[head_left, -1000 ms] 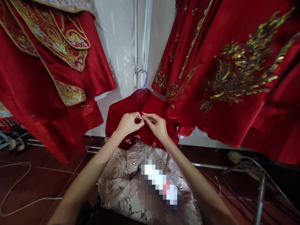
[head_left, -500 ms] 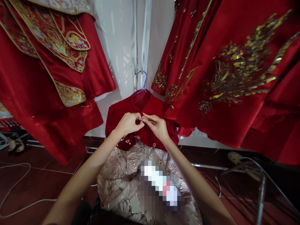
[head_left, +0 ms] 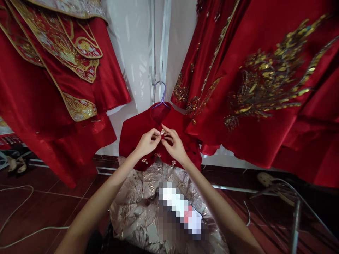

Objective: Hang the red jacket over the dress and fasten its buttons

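A short red velvet jacket (head_left: 132,132) hangs from a purple hanger (head_left: 163,92) in front of me. At its front opening, below the neckline, sits a small beaded flower ornament (head_left: 162,131). My left hand (head_left: 148,141) pinches at the left side of this ornament, thumb and forefinger together. From the right, my right hand (head_left: 174,145) has its forefinger above the ornament and its thumb below, closed around it. Further beaded flower ornaments (head_left: 158,155) show lower on the jacket. Fingers partly hide what is pinched.
A shiny patterned beige fabric (head_left: 132,204) spreads below the jacket, with a lit, blurred-out device (head_left: 180,208) over it. Embroidered red garments (head_left: 111,81) hang left, and a sequined red garment (head_left: 265,141) right. A cable (head_left: 34,231) and a metal-legged frame (head_left: 295,218) stand on the floor.
My right thumb has dropped lower, parting from its forefinger, and more of the ornament shows. My left hand has shifted slightly, its fingers still at the ornament.
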`<state>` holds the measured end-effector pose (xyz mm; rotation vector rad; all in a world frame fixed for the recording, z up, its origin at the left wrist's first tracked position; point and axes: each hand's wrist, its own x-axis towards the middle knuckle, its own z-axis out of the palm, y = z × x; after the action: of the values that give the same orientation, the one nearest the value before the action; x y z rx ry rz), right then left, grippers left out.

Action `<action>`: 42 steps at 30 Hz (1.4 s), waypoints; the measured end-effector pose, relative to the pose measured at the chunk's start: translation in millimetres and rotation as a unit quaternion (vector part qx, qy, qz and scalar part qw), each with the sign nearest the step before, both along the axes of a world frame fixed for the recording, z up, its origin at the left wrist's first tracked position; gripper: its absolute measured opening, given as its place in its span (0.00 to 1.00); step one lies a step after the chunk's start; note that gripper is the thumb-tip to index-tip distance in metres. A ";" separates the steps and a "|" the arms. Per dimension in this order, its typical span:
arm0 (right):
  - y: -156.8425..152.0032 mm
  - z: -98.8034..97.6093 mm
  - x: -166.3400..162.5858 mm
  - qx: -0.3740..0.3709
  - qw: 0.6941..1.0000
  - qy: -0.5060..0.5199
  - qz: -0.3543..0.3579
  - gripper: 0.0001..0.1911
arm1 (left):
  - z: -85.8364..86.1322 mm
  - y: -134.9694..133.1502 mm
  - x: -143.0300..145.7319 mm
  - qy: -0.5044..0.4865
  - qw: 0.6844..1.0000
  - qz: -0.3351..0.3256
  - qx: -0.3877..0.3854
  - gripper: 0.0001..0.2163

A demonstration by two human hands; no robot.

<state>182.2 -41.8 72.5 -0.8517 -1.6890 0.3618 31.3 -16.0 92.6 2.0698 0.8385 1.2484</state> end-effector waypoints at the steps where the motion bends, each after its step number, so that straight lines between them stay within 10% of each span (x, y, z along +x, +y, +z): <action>1: -3.4 -5.5 -2.8 0.010 1.000 -0.022 -0.013 0.35 | -6.3 0.6 1.3 -0.048 0.998 -0.012 -0.045 0.08; 5: -16.1 -33.1 -7.1 0.044 0.986 -0.154 -0.050 0.49 | -19.1 -2.0 3.2 -0.165 0.969 -0.086 -0.165 0.11; 11: -26.6 -49.1 32.6 -0.043 0.984 -0.140 -0.098 0.36 | -18.3 -2.4 -21.8 -0.141 0.970 -0.091 -0.177 0.14; 16: -41.1 -7.4 72.9 -0.039 0.980 -0.073 -0.183 0.15 | -37.6 4.6 -55.4 -0.036 0.989 0.140 -0.017 0.09; 23: -72.0 50.9 39.1 -0.053 0.987 -0.153 0.025 0.12 | -57.4 -15.8 -39.7 0.114 0.949 0.290 0.036 0.17; 32: -33.5 -13.2 -10.6 -0.138 0.980 -0.116 0.089 0.11 | -68.6 -16.0 -35.8 0.100 0.929 0.356 0.023 0.08; 42: 12.7 -29.7 -28.1 -0.117 0.992 -0.045 0.018 0.07 | -86.4 -0.2 -30.2 -0.064 0.958 0.281 0.000 0.09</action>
<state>154.2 -29.1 42.7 -1.0226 -1.7706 0.5609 1.0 -16.2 6.2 1.7788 1.4258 1.6470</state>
